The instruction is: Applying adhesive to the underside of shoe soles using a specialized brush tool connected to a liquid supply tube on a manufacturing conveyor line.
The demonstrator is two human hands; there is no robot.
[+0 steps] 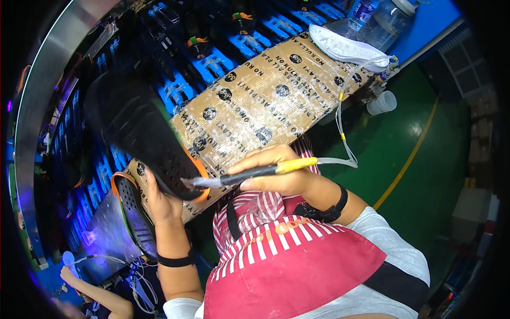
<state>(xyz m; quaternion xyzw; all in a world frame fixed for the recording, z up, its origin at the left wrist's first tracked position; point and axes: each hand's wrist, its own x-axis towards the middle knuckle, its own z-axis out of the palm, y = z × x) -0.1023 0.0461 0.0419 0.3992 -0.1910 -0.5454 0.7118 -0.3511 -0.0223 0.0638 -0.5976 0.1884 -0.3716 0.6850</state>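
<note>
A black shoe sole [139, 125] with an orange rim and small holes near its lower end is tilted up in my left hand [163, 204]. The fingers of that hand are closed on the sole's near end, partly hidden behind it. My right hand [284, 169] is wrapped round a glue brush [257, 174] with a black and yellow handle. A pale flexible tube [348, 157] runs from the handle's back end. The brush tip meets or hovers just over the holed part of the sole; I cannot tell which. Another black sole [134, 210] with orange edging lies beside my left hand.
Printed cardboard [281, 87] covers the bench in front of me. At its far right lie a white sole [348, 49], a bottle [363, 13] and a clear jar [390, 21]. Shoe parts sit among blue holders [212, 66] beyond. A white cup [382, 102] hangs low right. Another person's arm [101, 295] shows lower left.
</note>
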